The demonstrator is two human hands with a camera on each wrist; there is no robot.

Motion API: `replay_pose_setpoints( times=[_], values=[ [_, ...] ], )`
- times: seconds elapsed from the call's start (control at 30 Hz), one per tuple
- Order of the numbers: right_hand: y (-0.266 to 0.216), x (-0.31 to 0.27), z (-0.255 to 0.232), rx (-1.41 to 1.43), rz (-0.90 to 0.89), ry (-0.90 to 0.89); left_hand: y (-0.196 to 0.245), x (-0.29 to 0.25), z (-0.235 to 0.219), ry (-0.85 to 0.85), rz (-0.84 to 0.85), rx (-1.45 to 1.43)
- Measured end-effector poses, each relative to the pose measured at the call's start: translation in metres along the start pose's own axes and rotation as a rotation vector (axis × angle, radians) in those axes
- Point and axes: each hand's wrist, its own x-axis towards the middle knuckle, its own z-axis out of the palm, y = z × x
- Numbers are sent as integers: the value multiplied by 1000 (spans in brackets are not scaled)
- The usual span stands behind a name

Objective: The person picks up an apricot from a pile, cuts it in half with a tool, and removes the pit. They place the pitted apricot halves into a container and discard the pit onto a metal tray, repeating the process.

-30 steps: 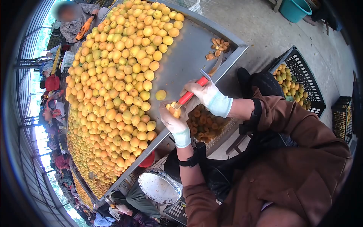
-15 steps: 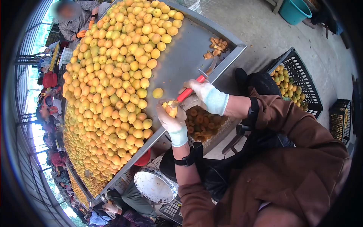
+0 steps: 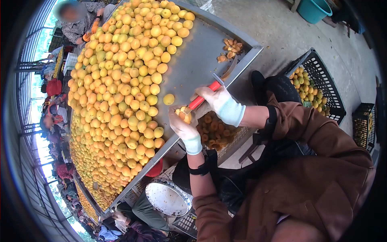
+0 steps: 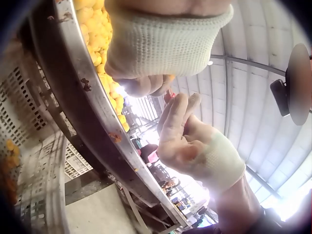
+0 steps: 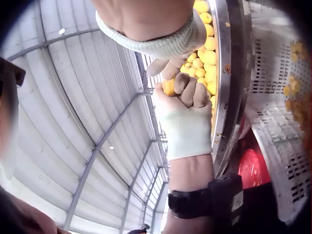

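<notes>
In the head view the gloved left hand (image 3: 185, 128) grips a cut-open yellow-orange fruit (image 3: 184, 115) over the metal table's edge. The gloved right hand (image 3: 221, 103) holds a red-handled knife (image 3: 204, 94), its handle end toward the fruit; the part that meets the fruit is too small to tell. A single whole fruit (image 3: 169, 99) lies on the tabletop beside the left hand. In the right wrist view, curled fingers of the left hand (image 5: 185, 105) surround the fruit (image 5: 168, 87). The left wrist view shows the right hand (image 4: 195, 144) with bent fingers; the knife is mostly hidden there.
A large heap of fruit (image 3: 117, 92) covers the table's left side, with pits (image 3: 230, 49) near its far corner. Below the hands stands a crate of fruit halves (image 3: 217, 131). A black crate (image 3: 330, 86), a white bucket lid (image 3: 168, 198) and other people are around.
Both hands stay together at the fruit, shifting slightly in view along with the whole scene. The fruit in the left hand looks more opened out than a second ago.
</notes>
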Motion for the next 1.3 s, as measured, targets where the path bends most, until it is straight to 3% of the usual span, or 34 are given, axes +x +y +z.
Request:
replay_pose_setpoints(
  times=[0.03,0.07,0.17,0.23,0.33,0.4,0.43,0.5,0.53,0.57,0.6,0.67,0.73,0.77,0.8,0.83,0.9,0.93,1.0,1.03,1.2,1.27,1.3],
  values=[
    [-1,0,1,82,109,27,-1,-1,1,1,0,1],
    [0,-1,-1,83,110,27,-3,-1,1,27,-14,-43],
    [3,-2,-7,-85,-28,-101,-2,-5,6,89,-76,-133],
    [-2,1,-6,251,291,-93,-2,-5,8,127,-123,-179],
    [-4,4,0,363,411,7,-11,-5,5,134,-84,-228],
    [-7,5,3,373,422,42,-16,-5,-3,-44,122,57],
    [-8,5,4,388,432,78,-16,-6,-2,-42,120,56],
    [-10,6,2,385,429,44,-14,-6,1,-29,421,222],
    [-11,7,1,387,424,11,-16,-6,0,-30,422,223],
    [-11,6,2,391,423,14,-20,-7,-2,-19,304,132],
    [-12,6,2,355,357,16,-25,-7,-4,-6,185,42],
    [-7,7,2,318,290,17,-42,-3,-8,30,205,196],
    [-2,9,5,5,-164,8,-42,6,-11,72,231,349],
    [-3,7,-2,-160,-232,-116,-42,13,-14,87,159,76],
    [-1,6,-5,-156,-236,-118,-38,18,-15,99,86,-197],
    [4,6,-7,-398,-417,-122,-34,20,-13,162,-56,-373],
    [12,5,-4,-727,-773,-59,-14,13,-6,96,-45,-382],
    [8,3,-1,-727,-776,-59,-5,10,-4,30,-42,-390],
    [1,-1,2,-278,-558,-163,-9,9,-6,-46,14,-346],
    [11,5,-3,-861,-937,-24,-11,9,-6,-62,34,-352],
    [3,-1,-1,-817,-901,-95,-3,4,0,-98,116,-305],
    [-7,-5,0,-828,-922,-126,-4,3,2,17,224,-79],
    [-13,-9,2,-691,-852,-184,-5,2,1,19,225,-79]
  ],
)
